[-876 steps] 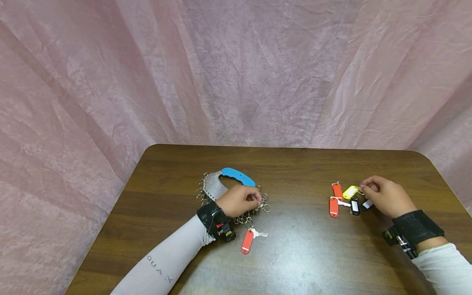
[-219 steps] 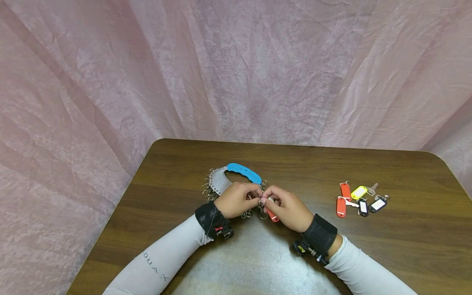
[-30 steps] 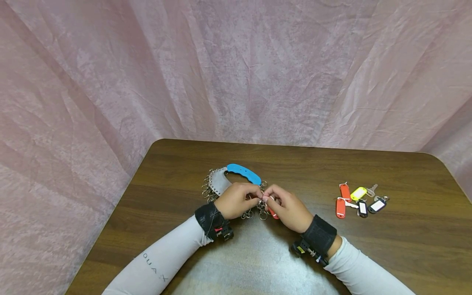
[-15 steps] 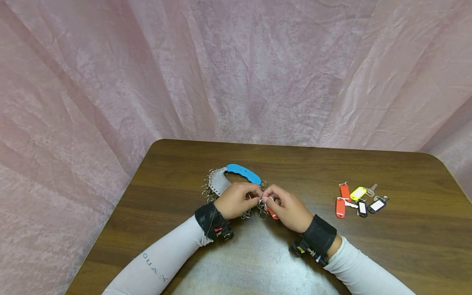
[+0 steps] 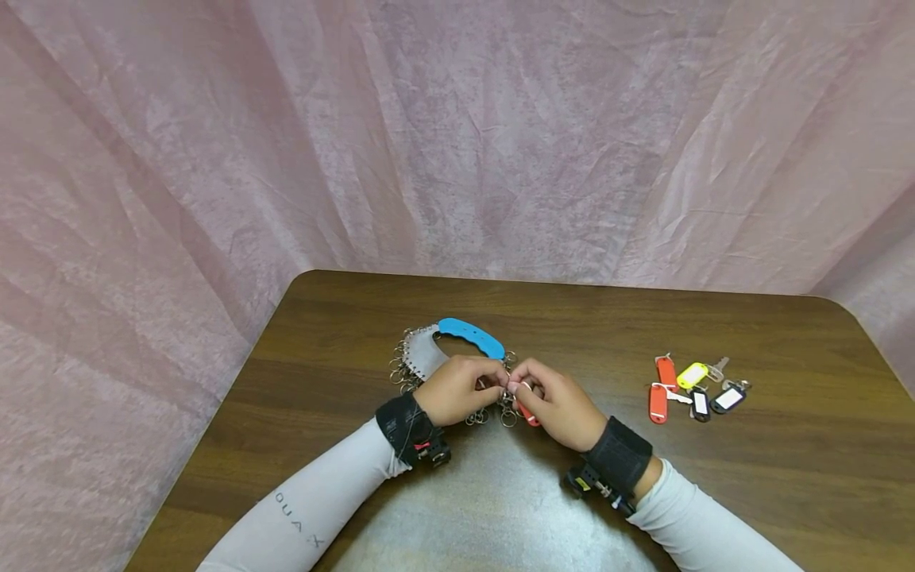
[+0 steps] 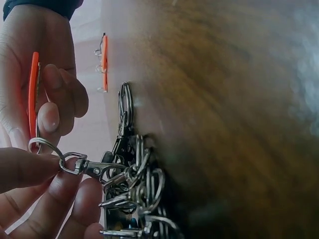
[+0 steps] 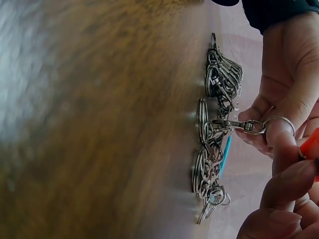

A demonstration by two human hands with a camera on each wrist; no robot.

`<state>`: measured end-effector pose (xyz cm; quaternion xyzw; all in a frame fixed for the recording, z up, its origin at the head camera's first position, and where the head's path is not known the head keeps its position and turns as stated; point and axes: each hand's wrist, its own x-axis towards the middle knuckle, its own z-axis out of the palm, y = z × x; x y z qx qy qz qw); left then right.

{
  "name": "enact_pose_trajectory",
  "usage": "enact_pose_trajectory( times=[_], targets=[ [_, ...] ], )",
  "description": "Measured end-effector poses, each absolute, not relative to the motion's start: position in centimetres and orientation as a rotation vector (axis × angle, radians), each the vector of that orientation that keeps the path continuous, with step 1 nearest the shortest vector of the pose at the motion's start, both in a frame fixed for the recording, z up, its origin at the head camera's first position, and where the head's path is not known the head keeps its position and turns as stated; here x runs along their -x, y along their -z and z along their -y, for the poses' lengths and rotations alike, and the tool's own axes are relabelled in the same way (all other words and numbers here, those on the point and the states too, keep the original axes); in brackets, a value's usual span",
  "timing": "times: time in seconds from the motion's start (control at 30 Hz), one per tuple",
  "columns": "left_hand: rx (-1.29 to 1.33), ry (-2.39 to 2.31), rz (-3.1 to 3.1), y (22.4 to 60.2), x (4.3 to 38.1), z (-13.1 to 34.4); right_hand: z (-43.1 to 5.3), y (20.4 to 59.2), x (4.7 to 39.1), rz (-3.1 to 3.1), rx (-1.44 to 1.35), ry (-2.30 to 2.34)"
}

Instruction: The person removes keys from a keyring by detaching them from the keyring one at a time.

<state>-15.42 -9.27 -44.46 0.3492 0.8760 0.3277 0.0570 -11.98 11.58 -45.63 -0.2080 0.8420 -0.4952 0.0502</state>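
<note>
Both hands meet at the front right of a key holder, a grey plate (image 5: 423, 352) with a blue handle (image 5: 472, 334) and metal clips round its edge. My left hand (image 5: 457, 389) pinches a split ring (image 6: 45, 142) where it joins a swivel clip (image 6: 92, 169). My right hand (image 5: 565, 405) holds a red key tag (image 5: 527, 415) between curled fingers, right at that ring. In the left wrist view, the tag (image 6: 33, 94) stands on edge beside the ring. Whether it is threaded on the ring I cannot tell. Other clips and rings (image 7: 224, 74) hang below the hands.
On the right of the wooden table (image 5: 786, 477) lie two red tags (image 5: 658, 403), a yellow tag (image 5: 692, 375) and two black tags (image 5: 727, 399), with keys (image 5: 718, 368) among them. A pink curtain (image 5: 500, 143) hangs behind the table.
Since the earliest frame, my right hand has moved from the tag pile to my left hand, where it holds a red tag. Over the last second, the hands have barely moved.
</note>
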Motion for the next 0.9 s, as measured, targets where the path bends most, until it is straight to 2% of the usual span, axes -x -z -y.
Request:
enact_pose_trajectory(
  times=[0.9],
  targets=[
    [-1.023, -0.972, -2.657, 44.32, 15.29, 9.17, -12.38, 45.47, 12.32, -2.56, 0.57, 1.534]
  ],
)
